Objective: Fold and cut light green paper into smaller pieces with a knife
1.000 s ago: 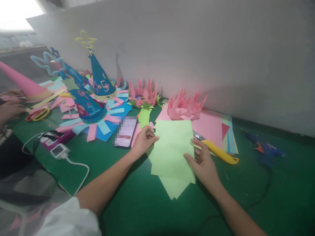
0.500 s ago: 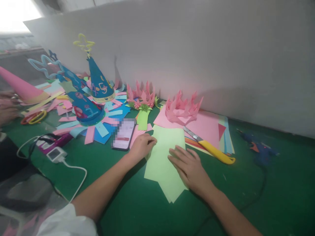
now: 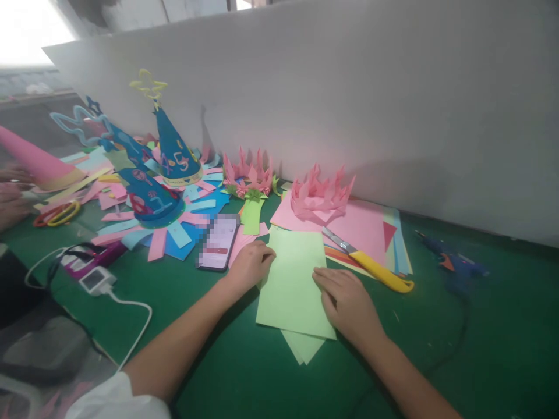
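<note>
A light green sheet of paper (image 3: 290, 285) lies in front of me on the green table. Below its straight lower edge, pointed green paper ends (image 3: 301, 346) stick out from underneath. My left hand (image 3: 253, 262) is at the sheet's upper left edge, fingers curled and thumb and forefinger closed on the edge. On the right edge rests my right hand (image 3: 347, 294), its fingers stretched out over the paper. A yellow-handled utility knife (image 3: 371, 267) lies just beyond my right hand, partly on a stack of coloured paper (image 3: 371, 227).
A phone (image 3: 220, 241) lies left of the sheet. Two pink paper crowns (image 3: 323, 195) stand by the grey board (image 3: 393, 105). Decorated blue cone hats (image 3: 172, 145) stand left among paper strips. A glue gun (image 3: 458, 265) lies right. Another person's hands (image 3: 13, 198) hold a pink cone (image 3: 41, 160).
The top green sheet now covers more of the pointed part, showing a straight lower edge. My right hand has shifted slightly to the right edge; the left has stayed almost in place.
</note>
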Available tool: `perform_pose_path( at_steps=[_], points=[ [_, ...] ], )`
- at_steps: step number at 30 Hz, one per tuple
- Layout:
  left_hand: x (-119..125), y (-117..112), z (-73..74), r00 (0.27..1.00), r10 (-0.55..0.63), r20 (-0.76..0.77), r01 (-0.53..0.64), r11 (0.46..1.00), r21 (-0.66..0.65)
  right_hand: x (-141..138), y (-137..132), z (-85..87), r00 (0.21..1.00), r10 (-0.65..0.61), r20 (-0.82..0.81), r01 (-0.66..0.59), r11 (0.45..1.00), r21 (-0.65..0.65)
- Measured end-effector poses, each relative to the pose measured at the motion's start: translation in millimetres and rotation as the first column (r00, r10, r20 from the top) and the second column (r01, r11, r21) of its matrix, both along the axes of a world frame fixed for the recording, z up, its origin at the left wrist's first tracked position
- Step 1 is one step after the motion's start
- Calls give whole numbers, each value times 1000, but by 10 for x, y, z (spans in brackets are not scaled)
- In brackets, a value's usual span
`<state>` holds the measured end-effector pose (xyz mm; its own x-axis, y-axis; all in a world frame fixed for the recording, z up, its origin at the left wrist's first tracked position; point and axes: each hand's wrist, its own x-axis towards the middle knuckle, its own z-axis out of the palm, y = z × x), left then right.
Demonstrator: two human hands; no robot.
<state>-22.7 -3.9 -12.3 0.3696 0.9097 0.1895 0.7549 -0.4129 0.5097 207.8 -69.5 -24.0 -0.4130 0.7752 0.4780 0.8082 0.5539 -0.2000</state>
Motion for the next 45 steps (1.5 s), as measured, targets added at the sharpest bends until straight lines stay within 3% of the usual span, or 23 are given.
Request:
perform_pose_path(
  at_steps=[10, 13, 15, 17, 20, 25, 30, 36, 41, 45],
  points=[
    [-15, -14, 28, 1000, 13, -25, -14, 999, -31, 18, -10, -38, 997, -39, 72, 40, 999, -1],
    [-14, -16, -7, 999, 25, -42, -25, 1000, 17, 7, -14, -71, 992, -53, 113, 54, 999, -4],
    [7, -20, -56, 999, -9, -43, 14, 994, 111, 2, -11, -93, 990, -59, 127, 60, 998, -7],
    [45, -29, -109, 991, -132, -23, 134, 972, 192, 0, -7, -119, 989, -67, 134, 69, 998, -12],
    [123, -54, -149, 956, -293, 14, 285, 938, 196, -9, -5, -159, 985, -83, 149, 88, 996, -28],
    [258, -123, -86, 975, -202, -94, 213, 968, 131, -74, -21, -170, 972, -148, 182, 167, 982, -94],
    [311, -164, -62, 951, -203, -231, 241, 958, 152, -139, -18, -88, 956, -149, 253, 197, 964, -178],
    [313, -161, -51, 947, -218, -235, 253, 959, 130, -138, 117, 109, 927, -61, 370, 175, 943, -284],
    [319, -157, -45, 944, -230, -237, 263, 958, 114, -122, 295, 311, 921, 19, 389, 149, 906, -396],
    [319, -158, -42, 946, -228, -230, 260, 958, 119, -91, 355, 362, 924, 55, 379, 134, 880, -455]
  ],
)
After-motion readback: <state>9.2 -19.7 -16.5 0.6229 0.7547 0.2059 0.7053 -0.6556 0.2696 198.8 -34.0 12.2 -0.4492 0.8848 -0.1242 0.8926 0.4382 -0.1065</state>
